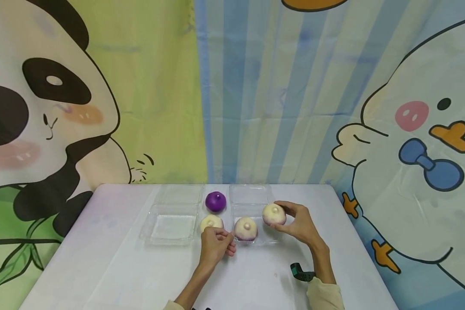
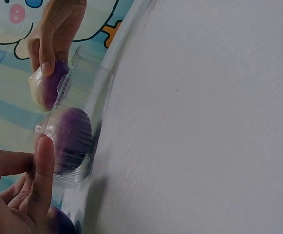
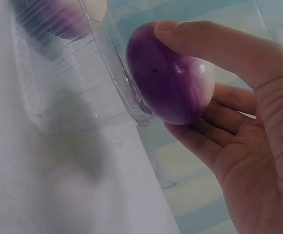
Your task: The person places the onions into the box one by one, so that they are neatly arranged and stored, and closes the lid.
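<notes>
My right hand [image 1: 301, 224] grips a purple-and-white turnip [image 1: 274, 214] between thumb and fingers, above the right part of a clear plastic box [image 1: 269, 239]. In the right wrist view the held turnip [image 3: 168, 78] is just beside the box rim, its purple end toward the camera. Another turnip [image 1: 246, 229] sits inside that box on the left, nub up. At the box's near left corner, my left hand [image 1: 215, 246] pinches the rim with thumb and forefinger. Behind that hand lies a third turnip [image 1: 211, 221], partly hidden by it.
A second clear box [image 1: 174, 227] stands open on the left of the white table [image 1: 112, 258]. Between the boxes, farther back, lies a purple round piece [image 1: 215, 201]. The open box lids lie toward the table's far edge, before a printed curtain [image 1: 240, 107].
</notes>
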The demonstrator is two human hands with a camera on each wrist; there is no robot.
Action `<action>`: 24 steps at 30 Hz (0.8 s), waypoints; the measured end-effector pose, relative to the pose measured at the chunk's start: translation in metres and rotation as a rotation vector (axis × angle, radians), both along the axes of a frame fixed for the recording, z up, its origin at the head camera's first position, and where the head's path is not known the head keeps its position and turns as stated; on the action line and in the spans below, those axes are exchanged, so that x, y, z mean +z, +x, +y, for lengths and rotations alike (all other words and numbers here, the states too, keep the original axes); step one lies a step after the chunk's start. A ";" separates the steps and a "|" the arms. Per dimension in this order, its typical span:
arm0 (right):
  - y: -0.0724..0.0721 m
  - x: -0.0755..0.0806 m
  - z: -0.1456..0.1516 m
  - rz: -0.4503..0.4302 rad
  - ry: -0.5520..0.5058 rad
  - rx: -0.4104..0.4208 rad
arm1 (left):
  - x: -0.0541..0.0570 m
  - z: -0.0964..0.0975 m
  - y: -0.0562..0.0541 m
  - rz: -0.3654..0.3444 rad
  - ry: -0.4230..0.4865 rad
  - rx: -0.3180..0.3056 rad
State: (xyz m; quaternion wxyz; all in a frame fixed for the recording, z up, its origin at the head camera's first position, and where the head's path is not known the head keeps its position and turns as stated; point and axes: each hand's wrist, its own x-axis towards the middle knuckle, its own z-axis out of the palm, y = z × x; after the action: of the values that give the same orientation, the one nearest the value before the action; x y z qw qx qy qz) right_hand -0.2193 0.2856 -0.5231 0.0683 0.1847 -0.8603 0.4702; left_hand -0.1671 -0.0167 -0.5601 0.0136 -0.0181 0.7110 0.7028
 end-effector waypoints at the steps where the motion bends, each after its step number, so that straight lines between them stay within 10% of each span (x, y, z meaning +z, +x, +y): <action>1: 0.000 0.000 0.000 0.000 0.000 0.001 | 0.000 0.000 0.000 -0.001 -0.001 0.000; 24: 0.007 -0.008 -0.009 0.013 0.066 -0.015 | -0.003 0.000 -0.001 -0.006 0.008 -0.004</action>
State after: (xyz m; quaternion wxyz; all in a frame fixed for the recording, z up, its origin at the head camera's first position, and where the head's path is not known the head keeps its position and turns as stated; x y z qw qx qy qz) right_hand -0.2124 0.2764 -0.5313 0.0710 0.1835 -0.8763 0.4398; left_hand -0.1686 -0.0168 -0.5633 0.0169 -0.0188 0.7081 0.7056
